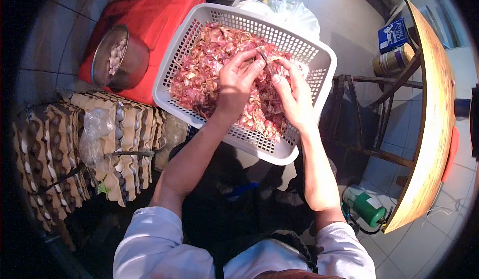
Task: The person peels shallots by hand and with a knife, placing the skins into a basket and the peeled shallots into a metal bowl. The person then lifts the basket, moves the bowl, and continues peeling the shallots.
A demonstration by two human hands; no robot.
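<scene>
A white plastic basket (319,59) rests on my lap, filled with reddish-pink onion skins (199,69). Both hands work above its middle. My left hand (237,82) pinches a small shallot between thumb and fingers. My right hand (292,92) grips a small knife (263,57) whose blade touches the piece held by the left hand. The shallot itself is mostly hidden by my fingers.
A metal pot (117,57) with peeled shallots sits on a red box (159,14) at the left. Stacked egg trays (100,144) stand below it. A wooden table edge (434,129) runs down the right, a green bottle (369,209) beneath it, and a white plastic bag (294,12) behind the basket.
</scene>
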